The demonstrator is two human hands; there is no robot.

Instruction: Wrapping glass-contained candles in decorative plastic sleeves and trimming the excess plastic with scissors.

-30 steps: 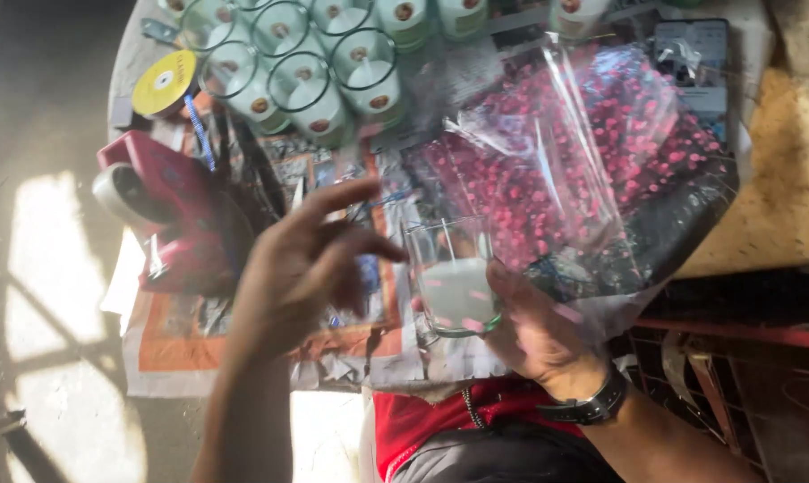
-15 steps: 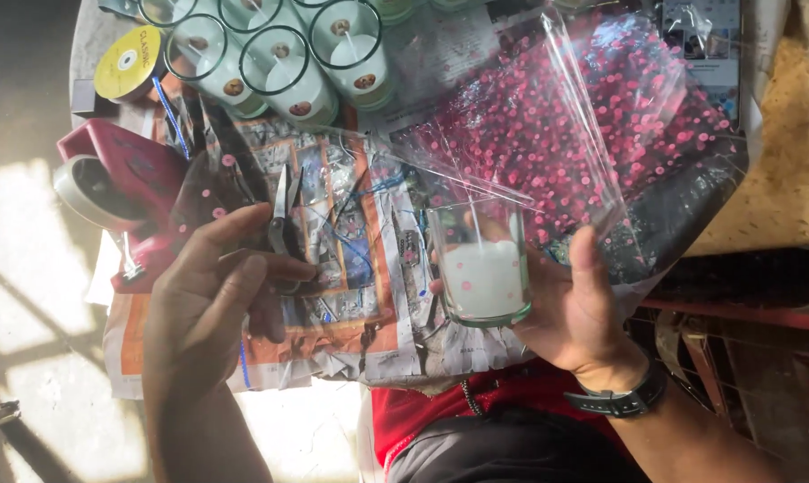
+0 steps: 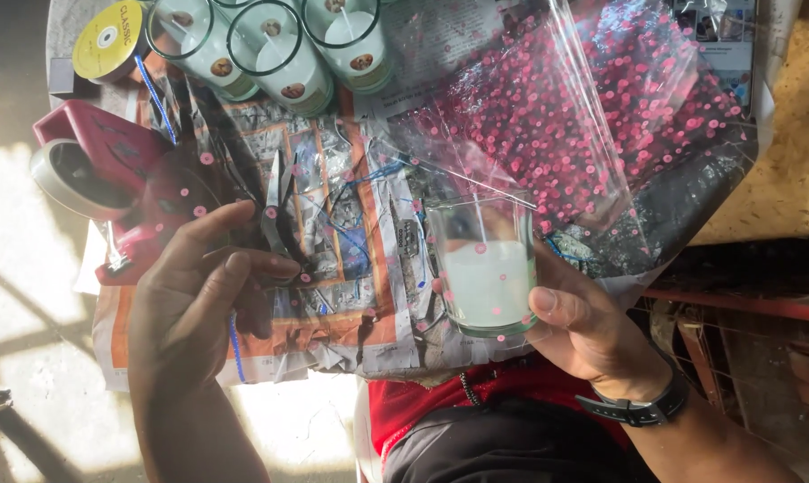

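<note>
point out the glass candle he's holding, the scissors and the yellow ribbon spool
glass candle point(image 3: 487, 282), head view, on the white wax.
scissors point(image 3: 275, 201), head view, on the blades.
yellow ribbon spool point(image 3: 107, 38), head view, on its flat face.
</note>
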